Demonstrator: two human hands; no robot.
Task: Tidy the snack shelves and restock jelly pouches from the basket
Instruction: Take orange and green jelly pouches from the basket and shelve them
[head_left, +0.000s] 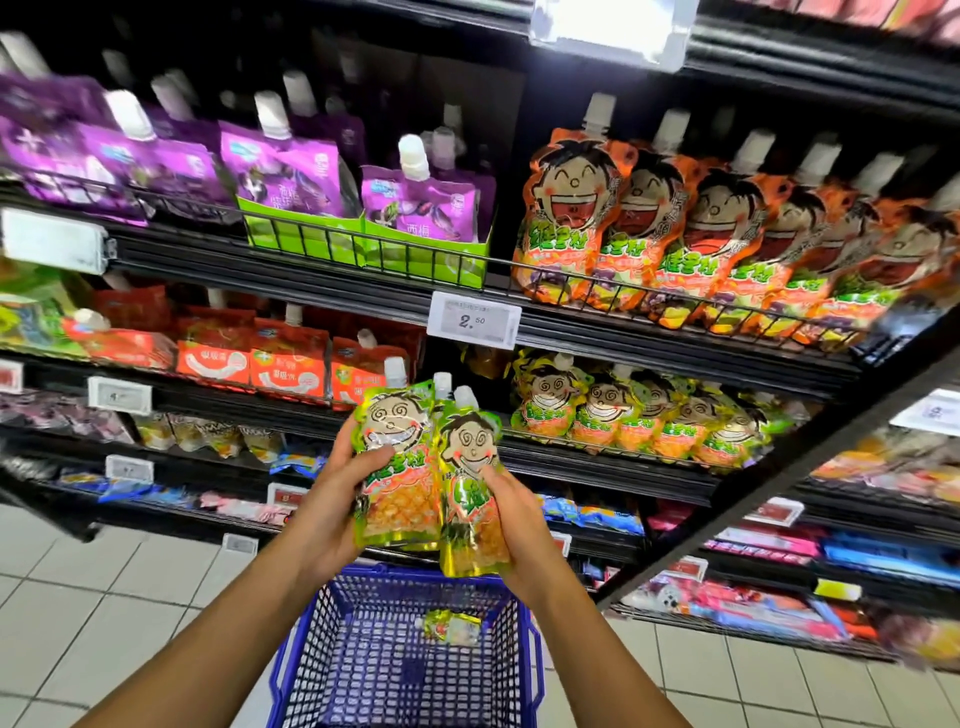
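My left hand (332, 499) grips a yellow-green jelly pouch (397, 467) with a cartoon face and white spout, held upright. My right hand (511, 514) holds a second matching pouch (470, 499) beside it, with a third spout showing between them. Both are raised above the blue mesh basket (363, 654), where one more pouch (451, 626) lies on the bottom. A row of the same yellow-green pouches (639, 415) stands on the shelf just right of my hands.
Orange cartoon pouches (701, 234) fill the shelf above, with purple pouches (291, 171) in green trays to their left. Red pouches (280, 358) sit on the left middle shelf. A 2.50 price tag (474, 319) hangs on the shelf edge. White tiled floor (104, 597) surrounds the basket.
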